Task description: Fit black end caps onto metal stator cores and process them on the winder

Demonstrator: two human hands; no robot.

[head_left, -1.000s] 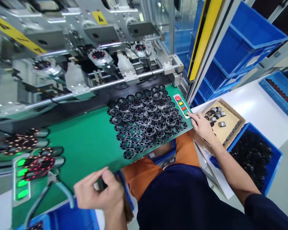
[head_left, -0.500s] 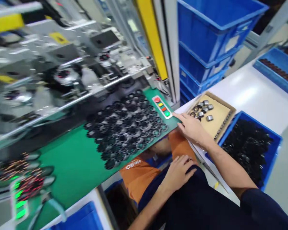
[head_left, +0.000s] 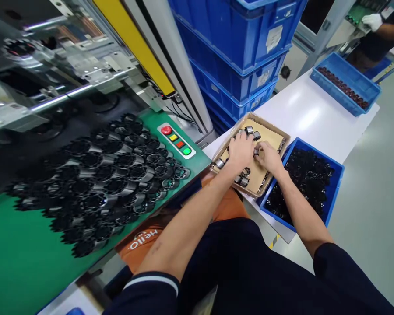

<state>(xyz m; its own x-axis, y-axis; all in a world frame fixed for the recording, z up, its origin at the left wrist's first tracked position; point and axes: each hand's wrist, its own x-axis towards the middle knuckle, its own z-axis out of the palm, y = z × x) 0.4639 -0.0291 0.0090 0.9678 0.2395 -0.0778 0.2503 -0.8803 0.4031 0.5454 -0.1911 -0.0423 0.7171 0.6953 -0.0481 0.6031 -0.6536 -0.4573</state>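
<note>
Both of my hands are inside a shallow cardboard box (head_left: 272, 127) that holds small metal rings with black edges. My left hand (head_left: 241, 151) is back upward, its fingers slightly apart and bent down over the rings; the fingertips and thumb are partly hidden. Just past those fingers lie metal rings (head_left: 249, 130). Close on its right, my right hand (head_left: 269, 159) is closed in a pinch on one metal ring (head_left: 256, 152). More rings (head_left: 243, 180) rest on the tan cardboard sheet near the box's front side.
Rows of black toothed ring parts (head_left: 114, 183) cover the green mat (head_left: 16, 249) before the machine. A button panel (head_left: 176, 141) sits at the mat's corner. Beside the box stands a blue bin (head_left: 336, 183) of black parts. Blue crates (head_left: 230, 52) are stacked behind. A gloved co-worker's hand (head_left: 372, 21) shows far right.
My view has swung right. My right hand has left the button panel and pinches a metal ring in the box. My left hand has moved from my lap into the box.
</note>
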